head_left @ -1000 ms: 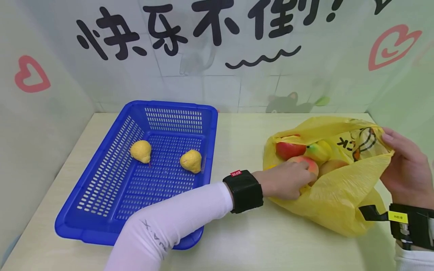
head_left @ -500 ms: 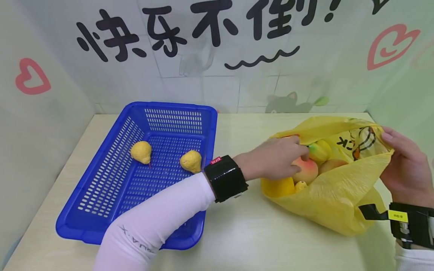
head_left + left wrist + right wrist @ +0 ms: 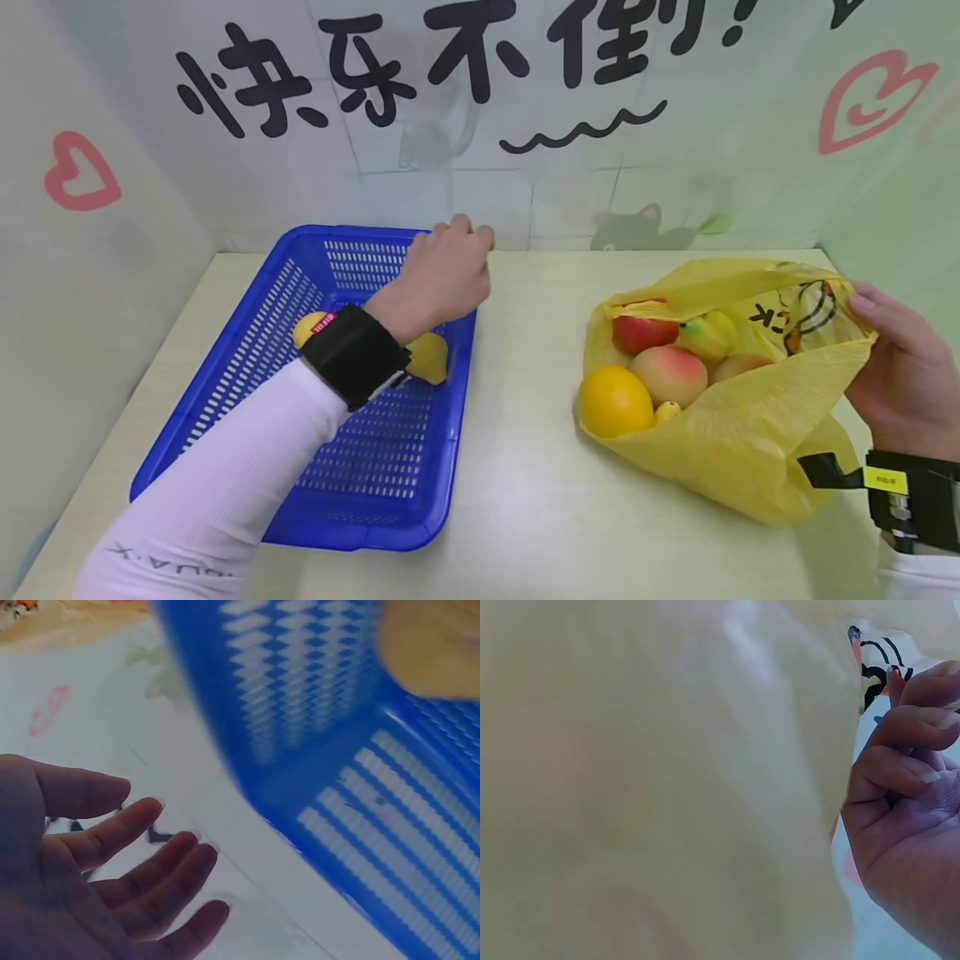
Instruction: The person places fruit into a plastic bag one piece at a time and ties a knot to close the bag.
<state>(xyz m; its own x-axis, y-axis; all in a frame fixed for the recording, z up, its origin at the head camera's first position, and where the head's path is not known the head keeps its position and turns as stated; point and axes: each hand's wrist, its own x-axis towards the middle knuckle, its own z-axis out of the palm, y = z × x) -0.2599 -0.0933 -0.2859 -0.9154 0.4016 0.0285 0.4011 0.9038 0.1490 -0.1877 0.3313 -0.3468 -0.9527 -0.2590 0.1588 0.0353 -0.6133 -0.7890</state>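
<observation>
My left hand is over the back right rim of the blue basket. In the left wrist view, its fingers are loosely spread with nothing between them. Two yellow pears are in the basket: one pear on the right, the other partly hidden behind my wrist. My right hand pinches the mouth of a yellow plastic bag and keeps it open. Inside the bag show an orange, a peach, a red fruit and a yellow-green fruit.
Basket and bag stand on a pale wooden table, with a strip of tabletop between them. A wall with black lettering rises behind the table's far edge. Side walls flank both ends.
My left hand has left the fruit in the bag and swung left to the basket's back right corner. The orange is now uncovered. My right hand still holds the bag.
</observation>
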